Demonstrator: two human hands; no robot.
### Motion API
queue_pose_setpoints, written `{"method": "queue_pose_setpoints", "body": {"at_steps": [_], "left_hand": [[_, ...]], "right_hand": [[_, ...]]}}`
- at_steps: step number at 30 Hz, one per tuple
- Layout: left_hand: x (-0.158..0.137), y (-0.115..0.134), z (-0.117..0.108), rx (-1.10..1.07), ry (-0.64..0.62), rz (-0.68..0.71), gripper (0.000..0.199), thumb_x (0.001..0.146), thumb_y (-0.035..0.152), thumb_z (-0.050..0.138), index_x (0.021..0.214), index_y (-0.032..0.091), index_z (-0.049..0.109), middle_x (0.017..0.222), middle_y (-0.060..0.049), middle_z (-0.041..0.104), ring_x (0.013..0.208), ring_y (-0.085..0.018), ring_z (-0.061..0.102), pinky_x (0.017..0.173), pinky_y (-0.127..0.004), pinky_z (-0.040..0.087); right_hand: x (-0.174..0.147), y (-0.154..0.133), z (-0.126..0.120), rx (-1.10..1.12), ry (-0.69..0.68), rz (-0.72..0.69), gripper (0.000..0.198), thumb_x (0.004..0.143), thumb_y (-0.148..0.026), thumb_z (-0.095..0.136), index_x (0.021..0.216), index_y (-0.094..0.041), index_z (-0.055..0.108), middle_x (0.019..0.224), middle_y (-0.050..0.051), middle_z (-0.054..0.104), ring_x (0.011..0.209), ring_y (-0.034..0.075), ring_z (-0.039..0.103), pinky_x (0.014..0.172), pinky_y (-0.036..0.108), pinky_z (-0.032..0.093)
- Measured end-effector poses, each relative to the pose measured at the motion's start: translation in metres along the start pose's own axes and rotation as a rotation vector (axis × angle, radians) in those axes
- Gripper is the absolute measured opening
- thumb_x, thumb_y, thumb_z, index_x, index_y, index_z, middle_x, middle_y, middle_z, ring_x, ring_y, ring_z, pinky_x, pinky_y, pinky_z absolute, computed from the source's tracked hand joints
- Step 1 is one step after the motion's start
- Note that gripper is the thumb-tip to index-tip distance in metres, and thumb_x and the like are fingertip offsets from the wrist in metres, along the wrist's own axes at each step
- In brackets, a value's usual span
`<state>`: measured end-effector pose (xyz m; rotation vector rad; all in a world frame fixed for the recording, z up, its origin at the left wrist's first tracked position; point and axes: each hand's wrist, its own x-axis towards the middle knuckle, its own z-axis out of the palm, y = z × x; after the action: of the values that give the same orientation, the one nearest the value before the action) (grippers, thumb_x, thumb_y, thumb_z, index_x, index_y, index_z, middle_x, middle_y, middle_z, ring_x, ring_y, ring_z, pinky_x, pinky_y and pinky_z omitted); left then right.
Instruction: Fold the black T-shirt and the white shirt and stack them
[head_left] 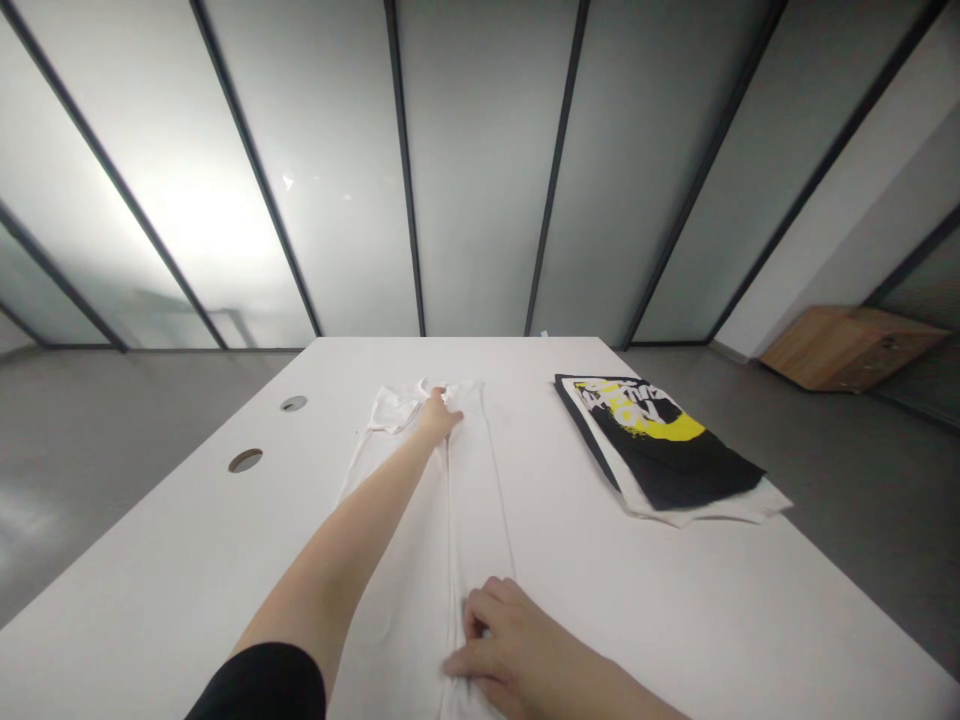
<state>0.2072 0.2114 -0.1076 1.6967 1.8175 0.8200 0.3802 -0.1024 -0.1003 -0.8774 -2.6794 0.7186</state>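
A white T-shirt (405,560) lies lengthwise on the white table, its collar end at the far side. Its right side is folded inward, leaving a long edge down the middle; a sleeve (394,408) spreads out at the far left. My left hand (441,412) reaches to the far end and rests on the cloth near the collar, thumb apart from the fingers. Close to me, my right hand (510,640) has curled fingers and thumb pinched at the folded edge toward the hem. The cloth between those fingers is partly hidden.
A stack of folded shirts (667,440), black and white with a yellow print on top, lies on the table's right side. Two round holes (246,460) pierce the white tabletop (172,560) at left. A wooden cabinet (847,350) stands on the floor beyond, right of frosted glass panels.
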Motion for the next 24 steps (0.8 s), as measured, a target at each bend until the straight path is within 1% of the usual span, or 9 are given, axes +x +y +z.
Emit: {"method": "queue_pose_setpoints", "body": {"at_steps": [3,6,9,11,14,16,19,22,24], "left_hand": [[-0.002,-0.001,0.003,0.010,0.000,-0.002,0.062,0.086,0.016,0.072,0.142,0.023,0.047,0.129,-0.010,0.073,0.107,-0.022,0.073,0.090,-0.032,0.055],[-0.001,0.000,0.003,0.032,0.006,0.025,0.054,0.089,0.012,0.063,0.140,0.025,0.050,0.125,-0.007,0.075,0.103,-0.020,0.074,0.090,-0.032,0.056],[-0.004,0.003,0.000,0.085,0.027,0.079,0.050,0.092,0.009,0.058,0.138,0.025,0.053,0.130,-0.008,0.073,0.114,-0.021,0.071,0.101,-0.035,0.053],[-0.010,0.007,-0.003,0.135,0.057,0.119,0.049,0.093,0.009,0.058,0.139,0.024,0.053,0.142,-0.011,0.066,0.129,-0.024,0.064,0.111,-0.039,0.047],[-0.028,0.016,-0.003,0.218,0.105,0.188,0.045,0.095,0.015,0.059,0.139,0.023,0.056,0.158,-0.015,0.050,0.147,-0.030,0.047,0.121,-0.046,0.037],[-0.046,0.022,0.003,0.317,0.100,0.293,0.039,0.098,0.022,0.058,0.138,0.024,0.059,0.160,-0.014,0.048,0.148,-0.031,0.044,0.122,-0.048,0.036],[-0.075,0.026,0.019,0.506,-0.005,0.459,0.042,0.104,0.035,0.050,0.142,0.020,0.059,0.161,-0.015,0.049,0.152,-0.033,0.040,0.124,-0.050,0.032],[-0.098,0.022,0.036,0.629,-0.146,0.448,0.065,0.106,0.051,0.039,0.157,0.011,0.046,0.170,-0.022,0.036,0.158,-0.040,0.028,0.127,-0.058,0.024],[-0.103,0.019,0.042,0.670,-0.187,0.414,0.075,0.106,0.057,0.034,0.164,0.008,0.037,0.173,-0.023,0.027,0.160,-0.043,0.024,0.127,-0.061,0.022]], "right_hand": [[0.001,0.004,0.004,-0.005,-0.023,-0.053,0.016,0.094,-0.026,0.076,0.109,-0.032,0.077,0.109,0.002,0.064,0.107,0.021,0.054,0.099,0.036,0.040],[-0.001,0.005,0.000,0.024,-0.031,-0.112,0.011,0.098,-0.030,0.073,0.109,-0.032,0.077,0.112,0.002,0.067,0.111,0.020,0.055,0.103,0.036,0.040],[-0.002,0.003,-0.004,0.109,-0.050,-0.184,0.018,0.105,-0.036,0.065,0.119,-0.033,0.076,0.117,0.002,0.072,0.116,0.020,0.058,0.108,0.038,0.039],[-0.003,0.003,-0.004,0.223,-0.042,-0.237,0.024,0.107,-0.033,0.059,0.128,-0.032,0.072,0.118,0.001,0.075,0.116,0.018,0.062,0.110,0.036,0.041],[-0.001,0.007,-0.003,0.361,0.089,-0.245,0.030,0.104,-0.019,0.053,0.129,-0.026,0.069,0.115,0.002,0.077,0.111,0.015,0.067,0.105,0.032,0.048],[-0.001,0.012,-0.001,0.332,0.228,-0.170,0.035,0.101,-0.012,0.050,0.128,-0.024,0.069,0.120,0.006,0.076,0.116,0.017,0.066,0.107,0.034,0.050],[-0.001,0.019,0.000,0.157,0.265,0.023,0.046,0.100,-0.015,0.055,0.145,-0.022,0.062,0.149,0.013,0.063,0.146,0.026,0.049,0.122,0.048,0.041],[-0.005,0.018,-0.001,0.051,0.066,0.133,0.073,0.099,-0.034,0.068,0.165,-0.022,0.041,0.173,0.014,0.032,0.162,0.037,0.019,0.130,0.060,0.024],[-0.008,0.013,-0.005,0.053,-0.037,0.125,0.084,0.099,-0.047,0.069,0.169,-0.024,0.030,0.177,0.012,0.017,0.164,0.039,0.009,0.132,0.062,0.015]]}}
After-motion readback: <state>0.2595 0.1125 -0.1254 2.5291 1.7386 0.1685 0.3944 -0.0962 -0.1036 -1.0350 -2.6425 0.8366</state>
